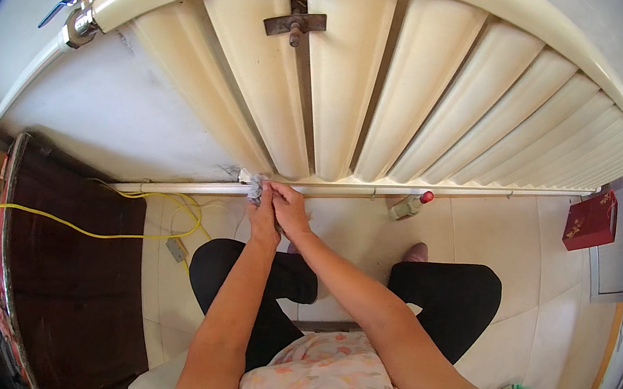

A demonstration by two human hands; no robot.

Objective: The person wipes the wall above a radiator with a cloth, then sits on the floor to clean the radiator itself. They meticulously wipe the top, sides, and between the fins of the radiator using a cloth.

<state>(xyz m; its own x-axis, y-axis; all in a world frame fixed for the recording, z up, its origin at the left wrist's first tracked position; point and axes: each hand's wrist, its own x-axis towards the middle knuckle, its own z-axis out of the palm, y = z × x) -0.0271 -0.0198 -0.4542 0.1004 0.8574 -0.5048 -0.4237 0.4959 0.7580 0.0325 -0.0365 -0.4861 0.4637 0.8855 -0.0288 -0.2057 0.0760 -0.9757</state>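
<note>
My left hand (pixel 265 221) and my right hand (pixel 292 211) are close together at the lower left end of a cream radiator (pixel 343 82). A crumpled greyish cloth (pixel 256 188) shows at the fingertips of my left hand, against the white pipe (pixel 196 187) low on the wall. The fingers of my right hand are bent beside the left ones; whether they also grip the cloth is hidden. A rusty metal bracket (pixel 295 24) sits between two radiator columns near the top.
A bottle with a red cap (pixel 407 207) stands by the wall at right, a dark red box (pixel 590 222) farther right. Yellow cable (pixel 125 236) crosses the dark brown surface (pixel 74 270) at left. A valve with a blue lever (pixel 58 10) is at upper left.
</note>
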